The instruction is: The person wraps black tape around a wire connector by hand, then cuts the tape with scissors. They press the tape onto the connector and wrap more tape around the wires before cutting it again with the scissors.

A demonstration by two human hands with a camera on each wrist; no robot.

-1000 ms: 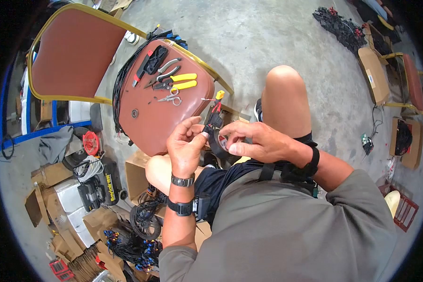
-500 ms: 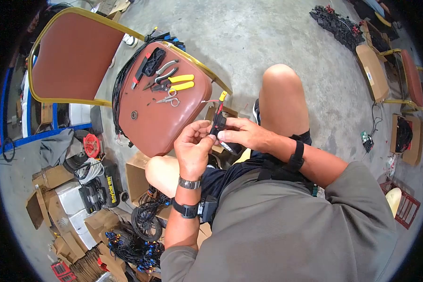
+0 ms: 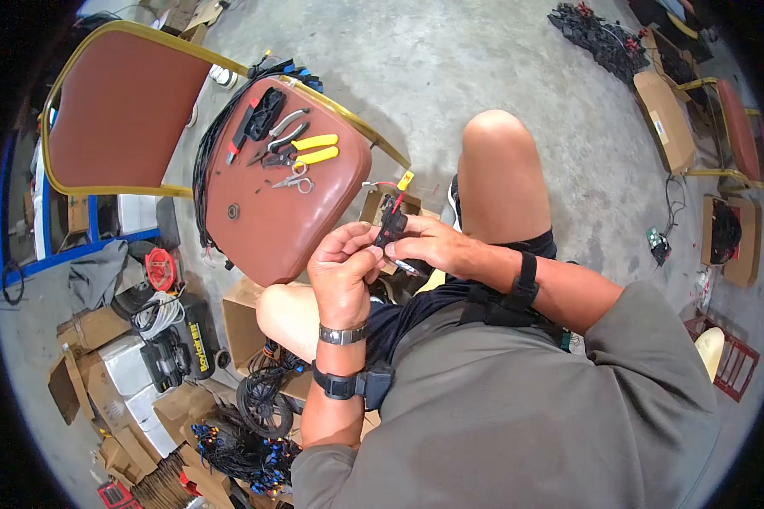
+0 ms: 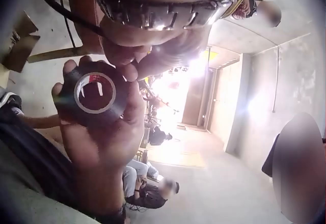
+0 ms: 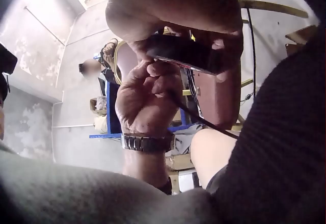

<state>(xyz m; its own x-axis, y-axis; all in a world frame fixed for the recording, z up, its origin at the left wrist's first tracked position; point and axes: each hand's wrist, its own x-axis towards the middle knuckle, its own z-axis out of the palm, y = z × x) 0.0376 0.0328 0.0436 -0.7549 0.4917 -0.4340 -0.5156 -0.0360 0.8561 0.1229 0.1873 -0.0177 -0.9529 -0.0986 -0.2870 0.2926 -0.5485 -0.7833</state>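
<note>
My left hand (image 3: 341, 276) pinches a thin black cable (image 5: 204, 119) between thumb and fingers. Above the fingertips, the cable's upper end carries red wire and a yellow connector (image 3: 406, 180). Close beside it, my right hand (image 3: 440, 246) grips a roll of black electrical tape (image 4: 118, 102), its fingers curled around the rim and the cardboard core facing the left wrist camera. In the right wrist view the roll appears nearly edge-on. Both hands' fingertips meet at the black section below the red wire, partly covering it.
A brown chair seat (image 3: 272, 229) at the left bears yellow-handled wire strippers (image 3: 317, 157), scissors (image 3: 297, 181), pliers (image 3: 287, 136) and a small ring (image 3: 233, 210). Black cables hang along its edge. An open cardboard box (image 3: 242, 318) stands below the knees, near bundled cables (image 3: 246, 450).
My right hand has moved in toward the left and now grips the tape roll right by the cable. Earlier its fingers were farther right and lower. The last half second shows little change.
</note>
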